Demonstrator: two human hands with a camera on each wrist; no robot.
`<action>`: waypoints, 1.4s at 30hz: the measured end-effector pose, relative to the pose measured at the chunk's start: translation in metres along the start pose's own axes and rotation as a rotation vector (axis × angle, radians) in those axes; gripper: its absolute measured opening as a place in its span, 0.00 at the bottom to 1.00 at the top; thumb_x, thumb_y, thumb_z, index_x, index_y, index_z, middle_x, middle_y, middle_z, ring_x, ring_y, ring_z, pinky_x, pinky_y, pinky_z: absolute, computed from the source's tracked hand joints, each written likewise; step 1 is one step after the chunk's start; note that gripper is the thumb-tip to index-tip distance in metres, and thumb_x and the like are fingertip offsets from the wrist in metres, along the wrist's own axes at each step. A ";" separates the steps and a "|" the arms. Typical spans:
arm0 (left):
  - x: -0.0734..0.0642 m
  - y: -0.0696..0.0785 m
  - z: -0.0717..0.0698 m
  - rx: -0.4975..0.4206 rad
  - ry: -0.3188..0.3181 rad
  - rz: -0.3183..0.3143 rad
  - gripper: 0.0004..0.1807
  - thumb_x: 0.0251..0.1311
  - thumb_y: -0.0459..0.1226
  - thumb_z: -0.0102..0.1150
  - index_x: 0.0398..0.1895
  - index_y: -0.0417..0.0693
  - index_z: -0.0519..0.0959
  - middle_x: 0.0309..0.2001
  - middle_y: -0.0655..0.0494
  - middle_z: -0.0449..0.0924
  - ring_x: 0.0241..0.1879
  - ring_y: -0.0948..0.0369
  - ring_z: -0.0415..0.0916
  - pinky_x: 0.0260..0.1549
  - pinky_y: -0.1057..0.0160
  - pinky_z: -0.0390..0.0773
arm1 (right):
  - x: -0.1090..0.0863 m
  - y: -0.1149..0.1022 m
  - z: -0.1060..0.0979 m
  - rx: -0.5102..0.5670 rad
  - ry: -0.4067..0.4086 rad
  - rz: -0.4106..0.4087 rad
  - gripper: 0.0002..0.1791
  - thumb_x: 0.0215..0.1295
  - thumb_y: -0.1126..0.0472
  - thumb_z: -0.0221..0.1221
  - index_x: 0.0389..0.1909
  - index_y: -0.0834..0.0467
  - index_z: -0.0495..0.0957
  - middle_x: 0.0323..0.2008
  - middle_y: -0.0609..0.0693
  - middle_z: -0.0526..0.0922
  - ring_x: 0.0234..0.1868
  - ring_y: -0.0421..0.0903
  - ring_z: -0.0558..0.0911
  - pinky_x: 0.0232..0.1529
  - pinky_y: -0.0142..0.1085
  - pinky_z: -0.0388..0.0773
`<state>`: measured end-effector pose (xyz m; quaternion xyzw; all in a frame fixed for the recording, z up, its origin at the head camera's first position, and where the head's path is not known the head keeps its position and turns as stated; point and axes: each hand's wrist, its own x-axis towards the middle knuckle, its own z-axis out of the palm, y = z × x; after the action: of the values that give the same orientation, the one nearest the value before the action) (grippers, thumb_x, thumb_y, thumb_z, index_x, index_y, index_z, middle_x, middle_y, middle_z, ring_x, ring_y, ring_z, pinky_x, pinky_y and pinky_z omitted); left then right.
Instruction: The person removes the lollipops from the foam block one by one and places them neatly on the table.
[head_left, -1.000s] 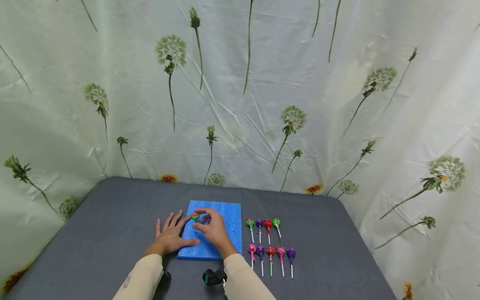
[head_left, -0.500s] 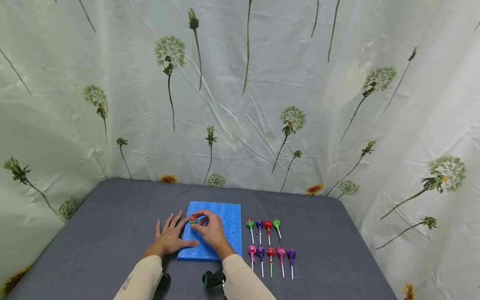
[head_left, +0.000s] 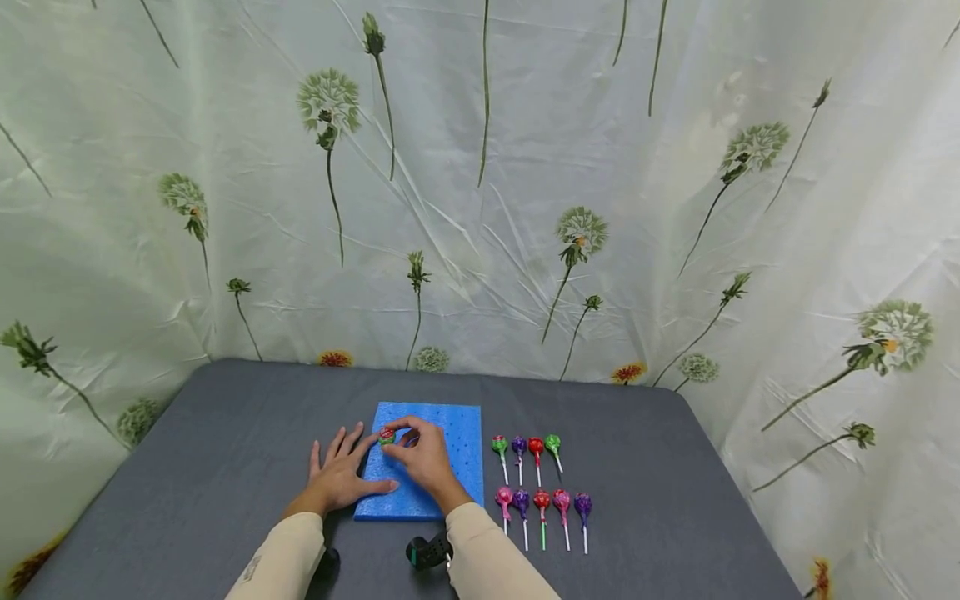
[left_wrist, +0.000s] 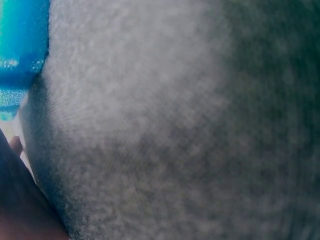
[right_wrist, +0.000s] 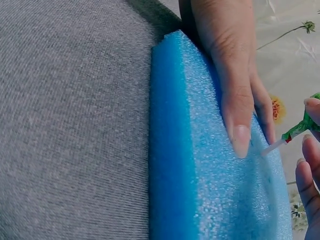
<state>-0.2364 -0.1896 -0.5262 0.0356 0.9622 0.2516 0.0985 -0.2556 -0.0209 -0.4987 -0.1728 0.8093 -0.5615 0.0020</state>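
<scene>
In the head view my right hand [head_left: 426,458] pinches a lollipop [head_left: 386,437] with a red and green wrapper, above the upper left part of a blue foam board [head_left: 468,467] dotted with small holes. The right wrist view shows its green wrapper [right_wrist: 302,122] and white stick [right_wrist: 273,146]; the stick's lower end meets the foam's top face, though I cannot tell how deep it sits. My left hand [head_left: 339,477] lies with fingers spread over the board's left edge, its thumb on the foam. Only a dark strip of the left hand [left_wrist: 22,200] enters the left wrist view.
Right of the board, several wrapped lollipops lie in two rows, among them a green one [head_left: 552,443] at the back and a purple one [head_left: 582,507] in front. The grey cloth-covered table [head_left: 637,492] meets a flower-printed curtain [head_left: 480,217] behind.
The right hand has moved the lollipop slightly to the left over the board, most of it in the first half second. The left hand stays in place. The head view has shifted a little.
</scene>
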 end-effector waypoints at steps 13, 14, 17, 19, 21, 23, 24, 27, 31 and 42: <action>-0.002 0.000 -0.001 -0.001 -0.014 0.009 0.57 0.41 0.71 0.62 0.74 0.57 0.57 0.75 0.37 0.45 0.72 0.35 0.34 0.61 0.30 0.23 | -0.006 -0.004 -0.015 0.079 0.079 -0.063 0.12 0.59 0.63 0.67 0.44 0.57 0.83 0.40 0.50 0.84 0.33 0.38 0.78 0.34 0.30 0.76; -0.002 0.000 -0.001 0.002 -0.013 0.010 0.57 0.41 0.71 0.61 0.75 0.58 0.57 0.75 0.37 0.44 0.72 0.34 0.34 0.61 0.30 0.23 | -0.007 -0.003 -0.017 0.082 0.081 -0.073 0.12 0.59 0.62 0.67 0.44 0.58 0.83 0.40 0.50 0.84 0.33 0.39 0.78 0.34 0.30 0.76; -0.003 0.001 0.000 -0.008 -0.017 0.010 0.57 0.42 0.71 0.61 0.75 0.58 0.57 0.75 0.37 0.44 0.72 0.34 0.33 0.61 0.30 0.23 | -0.011 -0.003 -0.026 0.094 0.090 -0.089 0.12 0.59 0.63 0.67 0.44 0.58 0.83 0.41 0.52 0.84 0.33 0.41 0.79 0.35 0.31 0.76; -0.003 0.002 0.001 -0.011 -0.018 0.011 0.57 0.42 0.71 0.62 0.75 0.58 0.57 0.75 0.37 0.44 0.72 0.34 0.34 0.61 0.30 0.23 | -0.015 -0.008 -0.034 0.105 0.093 -0.094 0.12 0.59 0.65 0.67 0.44 0.61 0.83 0.41 0.55 0.84 0.34 0.44 0.79 0.36 0.32 0.76; -0.001 0.002 0.003 -0.019 -0.016 0.015 0.57 0.42 0.70 0.62 0.75 0.58 0.57 0.75 0.37 0.44 0.72 0.34 0.33 0.61 0.30 0.22 | -0.022 -0.019 -0.044 0.115 0.102 -0.097 0.12 0.59 0.67 0.66 0.44 0.64 0.82 0.41 0.58 0.84 0.35 0.47 0.79 0.37 0.33 0.75; 0.001 0.002 0.005 -0.019 -0.010 0.021 0.57 0.41 0.70 0.62 0.75 0.59 0.57 0.75 0.37 0.45 0.72 0.35 0.34 0.61 0.30 0.22 | -0.028 -0.030 -0.055 0.126 0.107 -0.095 0.12 0.59 0.69 0.65 0.44 0.67 0.81 0.40 0.61 0.83 0.35 0.50 0.79 0.37 0.34 0.75; 0.002 0.002 0.006 -0.018 -0.007 0.026 0.57 0.42 0.71 0.62 0.75 0.59 0.57 0.75 0.37 0.44 0.72 0.35 0.34 0.61 0.31 0.22 | -0.031 -0.036 -0.061 0.127 0.111 -0.091 0.12 0.59 0.69 0.64 0.44 0.68 0.81 0.40 0.62 0.83 0.36 0.51 0.79 0.37 0.34 0.75; 0.003 0.002 0.006 -0.025 -0.004 0.032 0.57 0.41 0.71 0.62 0.75 0.60 0.56 0.75 0.38 0.44 0.73 0.36 0.33 0.61 0.31 0.21 | -0.038 -0.045 -0.076 0.128 0.119 -0.074 0.12 0.59 0.69 0.64 0.44 0.69 0.81 0.39 0.62 0.83 0.36 0.50 0.79 0.38 0.34 0.75; 0.000 0.000 0.004 -0.042 0.009 0.039 0.56 0.41 0.71 0.62 0.75 0.62 0.56 0.75 0.38 0.44 0.72 0.35 0.33 0.61 0.31 0.20 | -0.042 -0.035 -0.090 0.165 0.129 -0.044 0.13 0.58 0.69 0.65 0.44 0.68 0.80 0.38 0.61 0.83 0.36 0.46 0.79 0.36 0.31 0.74; -0.001 -0.005 0.006 -0.047 0.029 0.063 0.56 0.41 0.72 0.60 0.75 0.63 0.55 0.75 0.37 0.44 0.72 0.34 0.33 0.60 0.31 0.19 | -0.062 0.001 -0.126 0.258 0.211 0.076 0.16 0.56 0.69 0.67 0.46 0.68 0.79 0.39 0.57 0.82 0.37 0.41 0.79 0.39 0.29 0.77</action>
<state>-0.2348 -0.1918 -0.5335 0.0601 0.9557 0.2777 0.0771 -0.2222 0.1120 -0.4652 -0.0805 0.7320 -0.6754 -0.0396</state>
